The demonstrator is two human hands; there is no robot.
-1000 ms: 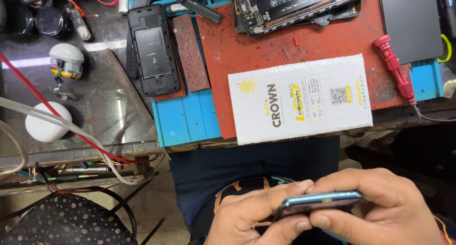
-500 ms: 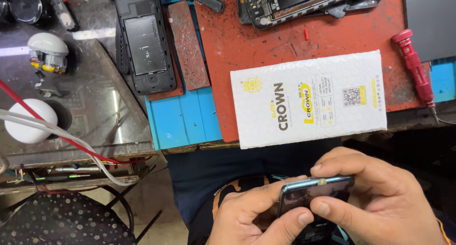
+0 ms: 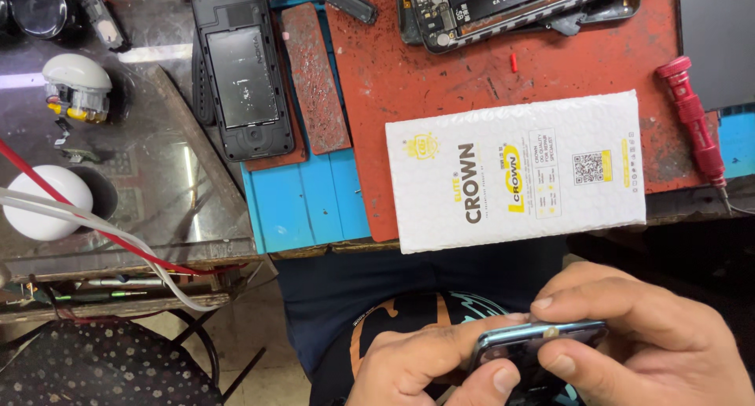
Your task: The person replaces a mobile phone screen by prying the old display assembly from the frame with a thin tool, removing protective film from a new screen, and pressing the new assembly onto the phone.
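Note:
A dark smartphone (image 3: 535, 339) with a blue-grey edge is held edge-on over my lap, below the bench. My left hand (image 3: 429, 367) grips its left end, thumb pressed along the near side. My right hand (image 3: 653, 339) wraps over its right end, index finger on the top edge and thumb underneath. On the bench just above lies a white bubble-wrap parts pouch (image 3: 515, 170) with printed labels, resting on a worn red mat (image 3: 472, 68).
A red-handled screwdriver (image 3: 694, 119) lies at the right. An opened black phone shell (image 3: 242, 71) sits on a blue mat (image 3: 303, 197); a disassembled phone (image 3: 503, 5) lies at the top. Left: a glass plate (image 3: 141, 186), white round objects (image 3: 43, 201), cables (image 3: 118, 241) and a stool (image 3: 94, 367).
The view has shifted, so the bench sits lower-right in frame. My hands have turned the phone slightly and my right fingers have slid along its top edge.

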